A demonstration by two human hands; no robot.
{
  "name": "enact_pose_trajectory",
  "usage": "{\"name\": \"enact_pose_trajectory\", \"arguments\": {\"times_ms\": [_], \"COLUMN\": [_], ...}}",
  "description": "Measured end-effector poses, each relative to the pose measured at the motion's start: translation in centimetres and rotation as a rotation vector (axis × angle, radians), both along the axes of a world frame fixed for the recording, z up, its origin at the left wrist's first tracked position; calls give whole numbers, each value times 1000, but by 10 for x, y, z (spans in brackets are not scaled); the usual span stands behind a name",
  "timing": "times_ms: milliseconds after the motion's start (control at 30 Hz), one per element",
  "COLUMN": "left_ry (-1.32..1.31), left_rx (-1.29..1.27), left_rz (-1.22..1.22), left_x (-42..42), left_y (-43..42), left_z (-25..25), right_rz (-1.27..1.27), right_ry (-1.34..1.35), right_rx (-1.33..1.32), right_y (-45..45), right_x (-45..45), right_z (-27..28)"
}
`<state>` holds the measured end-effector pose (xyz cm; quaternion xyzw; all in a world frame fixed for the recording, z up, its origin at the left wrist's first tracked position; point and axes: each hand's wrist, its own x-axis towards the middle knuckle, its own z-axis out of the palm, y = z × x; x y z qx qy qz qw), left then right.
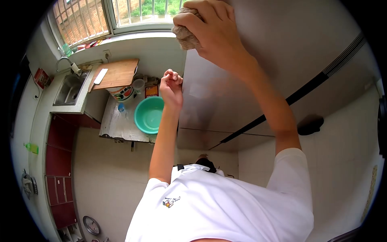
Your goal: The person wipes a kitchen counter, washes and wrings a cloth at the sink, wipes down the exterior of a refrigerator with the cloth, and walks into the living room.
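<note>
My right hand (213,34) is raised high at the top of the view, its fingers wrapped round a crumpled grey-brown rag (187,37). The rag is at the upper edge of a large grey metallic refrigerator (238,92), whose dark handle strip (296,96) runs slantwise across its front. Lower and to the left, my left hand (172,85) is held up beside the refrigerator's edge with its fingers curled in. Nothing shows in that hand; whether it touches the refrigerator I cannot tell.
A green basin (148,115) stands on a low table (113,127), near a bucket (121,93) under a wooden board (121,72) bearing a cleaver (100,76). Further left are a sink (66,90) and red cabinets (60,161). A barred window (145,10) is behind.
</note>
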<state>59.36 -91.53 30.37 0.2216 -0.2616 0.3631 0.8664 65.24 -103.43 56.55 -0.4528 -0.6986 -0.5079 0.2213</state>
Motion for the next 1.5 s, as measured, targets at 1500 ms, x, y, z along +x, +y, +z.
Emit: {"name": "enact_pose_trajectory", "arguments": {"times_ms": [1500], "left_ry": [350], "left_rx": [-135], "left_rz": [183], "left_x": [-31], "left_y": [-37], "left_z": [48], "right_rz": [-177], "right_ry": [213], "right_rx": [-180], "right_y": [-97], "right_x": [35], "right_z": [-244]}}
